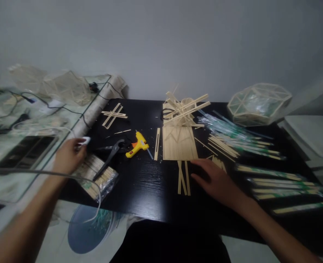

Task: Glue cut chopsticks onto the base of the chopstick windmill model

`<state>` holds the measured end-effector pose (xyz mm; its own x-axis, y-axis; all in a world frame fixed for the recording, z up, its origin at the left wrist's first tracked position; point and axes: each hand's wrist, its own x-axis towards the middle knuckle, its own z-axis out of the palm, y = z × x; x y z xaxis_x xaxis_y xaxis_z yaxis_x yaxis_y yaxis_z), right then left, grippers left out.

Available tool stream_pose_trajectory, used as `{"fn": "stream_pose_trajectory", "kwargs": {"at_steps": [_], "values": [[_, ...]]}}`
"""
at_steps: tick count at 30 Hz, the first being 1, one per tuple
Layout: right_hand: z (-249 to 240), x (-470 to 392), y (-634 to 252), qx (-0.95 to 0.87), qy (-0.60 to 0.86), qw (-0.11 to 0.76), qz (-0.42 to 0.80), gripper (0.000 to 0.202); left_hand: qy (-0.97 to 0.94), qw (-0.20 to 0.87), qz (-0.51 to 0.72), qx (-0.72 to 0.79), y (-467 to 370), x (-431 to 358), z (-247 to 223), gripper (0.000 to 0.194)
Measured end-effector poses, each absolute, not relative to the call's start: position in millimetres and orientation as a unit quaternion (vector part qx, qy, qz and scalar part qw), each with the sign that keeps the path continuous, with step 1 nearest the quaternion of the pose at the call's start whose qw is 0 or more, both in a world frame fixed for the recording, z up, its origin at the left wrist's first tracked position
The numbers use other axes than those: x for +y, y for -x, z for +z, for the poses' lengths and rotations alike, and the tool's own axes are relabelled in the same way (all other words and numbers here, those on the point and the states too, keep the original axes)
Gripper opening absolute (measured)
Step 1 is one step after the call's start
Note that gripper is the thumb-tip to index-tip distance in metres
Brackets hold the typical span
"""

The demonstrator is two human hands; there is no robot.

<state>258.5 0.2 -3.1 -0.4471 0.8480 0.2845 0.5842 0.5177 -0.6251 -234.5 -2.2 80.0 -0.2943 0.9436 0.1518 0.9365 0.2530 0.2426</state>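
My left hand (69, 156) is at the table's left edge, its fingers closed on a small white object (85, 140) whose kind I cannot make out. Under that hand lies a clear bag of wooden sticks (103, 180), with a dark-handled tool (109, 159) across it. My right hand (209, 175) rests with fingers apart at the lower right corner of a flat panel of wooden sticks (179, 144). Loose sticks (183, 179) poke out below the panel. A yellow glue gun (137, 145) lies between my hands, with a clear glue stick in its back.
Wrapped chopsticks (281, 180) spread over the right side of the black table (139, 182). A faceted stick frame (260, 104) stands back right; crossed sticks (114, 115) lie back left. A glass-topped table (21, 160) adjoins on the left, above a bucket (87, 232). A cable crosses my left forearm.
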Motion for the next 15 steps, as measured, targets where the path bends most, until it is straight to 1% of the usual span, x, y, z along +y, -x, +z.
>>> {"fn": "stream_pose_trajectory", "kwargs": {"at_steps": [4, 9, 11, 13, 15], "values": [[2.0, 3.9, -257.6, -0.758, 0.491, 0.312, 0.294, 0.022, -0.603, -0.014, 0.078, 0.794, 250.2, 16.4, 70.8, 0.03], [11.0, 7.9, -254.3, -0.704, 0.538, 0.34, 0.316, 0.017, -0.597, -0.022, 0.0, 0.802, 268.2, 36.9, 66.1, 0.041], [15.5, 9.9, -251.1, -0.697, 0.541, 0.347, 0.317, 0.017, -0.593, -0.03, -0.082, 0.8, 270.3, 45.2, 68.4, 0.045], [19.5, 11.2, -248.0, -0.697, 0.54, 0.35, 0.318, 0.017, -0.58, -0.035, -0.175, 0.795, 268.8, 52.3, 71.9, 0.045], [22.1, 11.5, -246.1, -0.699, 0.537, 0.349, 0.318, 0.016, -0.563, -0.031, -0.222, 0.795, 264.3, 57.0, 74.7, 0.046]]}}
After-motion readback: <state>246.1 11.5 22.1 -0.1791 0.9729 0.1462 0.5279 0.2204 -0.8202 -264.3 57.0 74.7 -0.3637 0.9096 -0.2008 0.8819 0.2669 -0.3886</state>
